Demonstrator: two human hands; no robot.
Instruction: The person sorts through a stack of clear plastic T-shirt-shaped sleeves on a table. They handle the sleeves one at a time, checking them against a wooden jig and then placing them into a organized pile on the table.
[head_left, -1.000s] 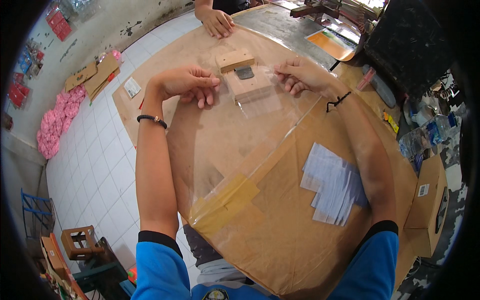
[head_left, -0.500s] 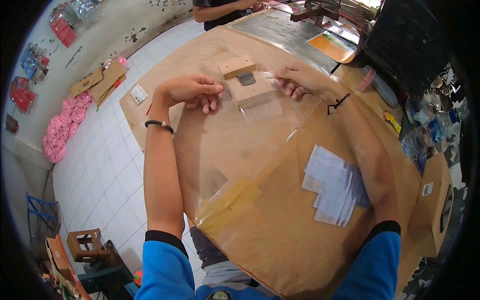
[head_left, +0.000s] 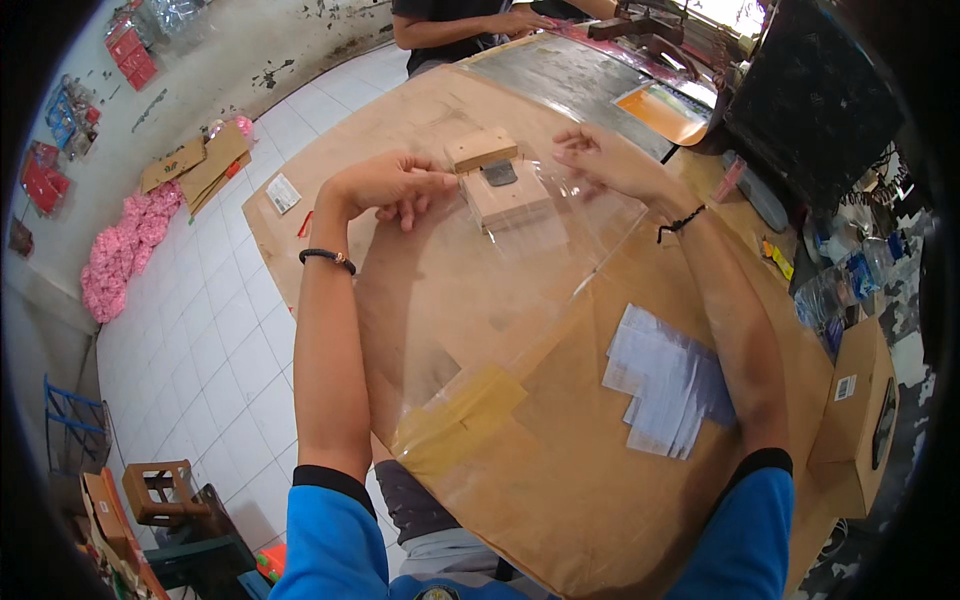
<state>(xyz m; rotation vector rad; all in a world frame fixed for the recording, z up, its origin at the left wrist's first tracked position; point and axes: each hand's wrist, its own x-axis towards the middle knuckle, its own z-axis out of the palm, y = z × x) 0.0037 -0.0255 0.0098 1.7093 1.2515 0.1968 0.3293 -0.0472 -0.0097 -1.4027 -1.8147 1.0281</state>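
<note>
On the table a small wooden block jig (head_left: 513,203) has a raised wooden bar along its far side and a dark grey plate (head_left: 499,175) on top. Thin clear plastic film (head_left: 530,238) lies around and under it. At the jig's left edge is my left hand (head_left: 405,190), thumb and forefinger close together, other fingers curled; whether film is pinched there is too fine to tell. My right hand (head_left: 605,162) hovers right of the jig with its fingers apart. Below it lies a clear plastic piece (head_left: 608,215).
A stack of clear bluish plastic sleeves (head_left: 665,380) lies near my right forearm. Yellow film (head_left: 460,415) lies near the front edge. A cardboard box (head_left: 850,410) stands at right. Another person's arm (head_left: 470,28) works by a metal-topped table (head_left: 570,80) at the back.
My right hand's fingers have spread from a pinch beside the jig. My left hand's fingertips have come closer to the jig's left edge. The view has shifted slightly.
</note>
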